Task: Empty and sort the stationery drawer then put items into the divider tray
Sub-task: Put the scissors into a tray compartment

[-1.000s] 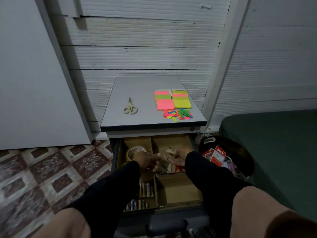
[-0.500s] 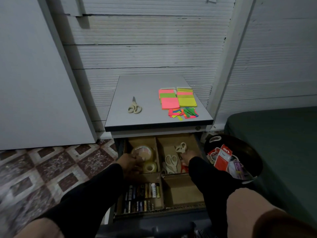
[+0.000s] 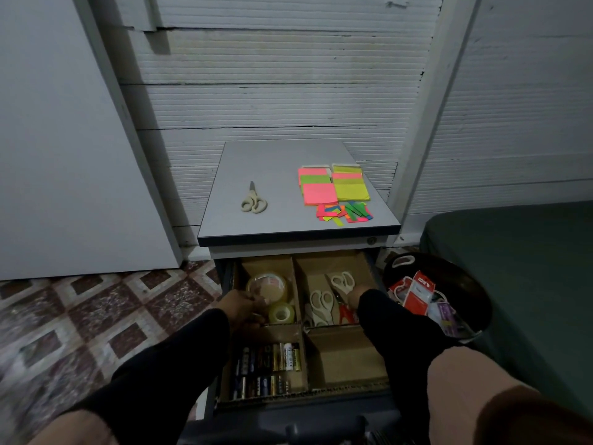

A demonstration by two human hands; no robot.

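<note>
Inside, the cardboard divider tray (image 3: 296,295) holds tape, scissors, batteries.

Head camera looks forward and down, close over open drawer (image 3: 301,409).

In the open drawer's cardboard divider tray (image 3: 298,297), the left hand (image 3: 242,305) rests among the tape rolls (image 3: 271,285) and the right hand (image 3: 354,292) beside the scissors (image 3: 321,303) — batteries (image 3: 269,358) lie nearer, sticky notes (image 3: 333,184) on the table (image 3: 276,162).
</note>
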